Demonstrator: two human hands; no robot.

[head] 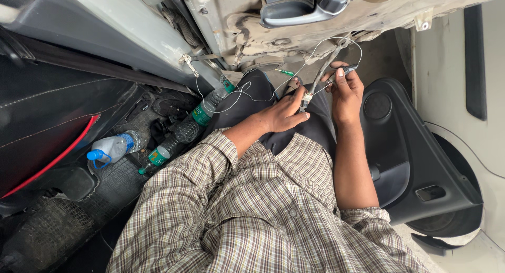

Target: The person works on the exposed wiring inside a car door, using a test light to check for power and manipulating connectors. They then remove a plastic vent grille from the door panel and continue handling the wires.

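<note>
- A checked shirt (252,220) fills the near foreground, its sleeves rolled back off both forearms.
- Just beyond lie dark trousers (273,104); the person sits in an open car doorway.
- The left hand (284,114) rests over the lap, fingers narrowed, its fingertips pinching a small white connector (306,98) at the low end of a cable.
- The right hand (345,91), just beside the left and a little farther out, is curled shut on a thin dark tool (346,70), held between thumb and fingers with the tip pointing towards the door.
- A grey cable (322,73) runs from the connector up between the two hands towards the door edge.
- Thin white wire (247,91) loops from the hands across the trousers and up to the door above.
- To the person's left, on the footwell mat (52,225), lie three plastic bottles: one clear with a blue cap (113,146), two dark with green labels (168,149) (208,107).
- To the right lies a detached black door panel (405,162), on the ground against a pale car body (447,67).
- Farthest off, the bare metal door (252,25) hangs above with a grey handle (289,12); a green screwdriver (284,72) lies just below it.
</note>
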